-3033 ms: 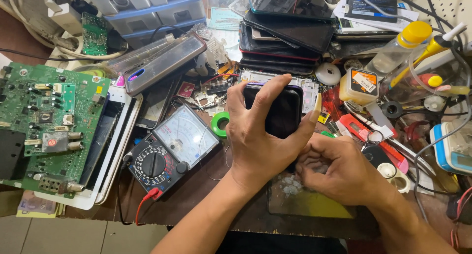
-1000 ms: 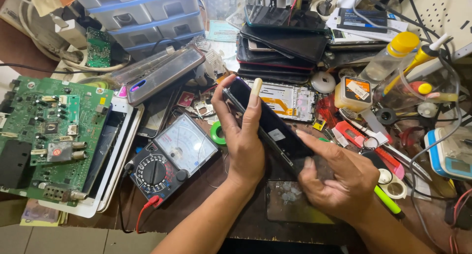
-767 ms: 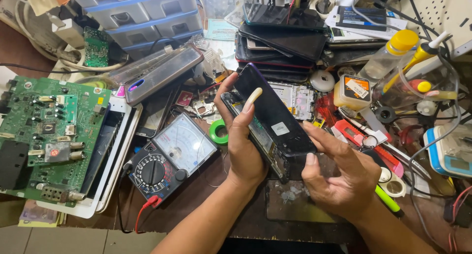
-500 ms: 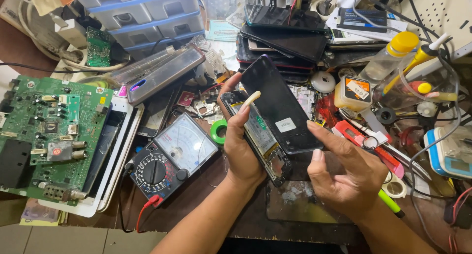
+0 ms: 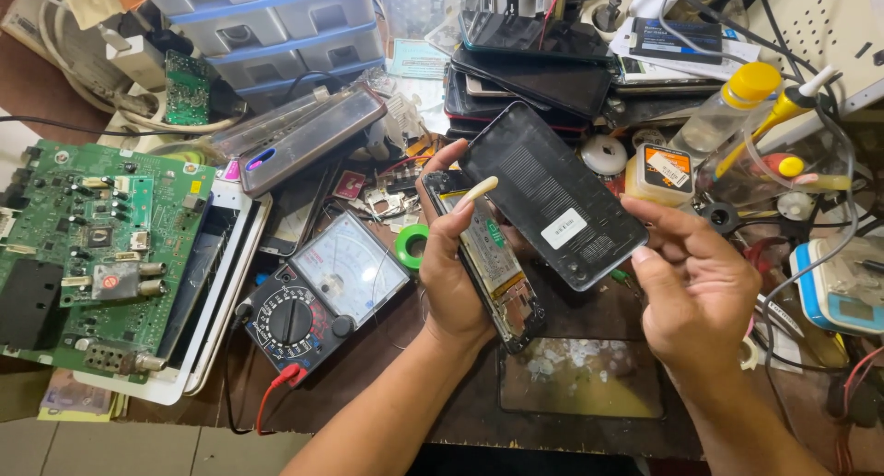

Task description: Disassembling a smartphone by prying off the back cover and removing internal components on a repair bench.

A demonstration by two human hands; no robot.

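My left hand (image 5: 453, 272) grips an opened smartphone body (image 5: 493, 269), its boards and battery exposed, with a long thumbnail resting on its upper edge. My right hand (image 5: 697, 287) holds the black back cover (image 5: 551, 195) by its lower right edge, swung up and away from the phone body like an open lid. Both are held above the brown workbench.
An analog multimeter (image 5: 324, 290) with a red lead lies left of my left hand. A green circuit board (image 5: 92, 246) sits at far left, a roll of green tape (image 5: 412, 246) by the phone, stacked phones (image 5: 534, 62) behind, bottles (image 5: 727, 117) and cables at right.
The phone was turned over and its back cover separated. My right hand has lifted the cover farther away from the body, exposing the inner boards.
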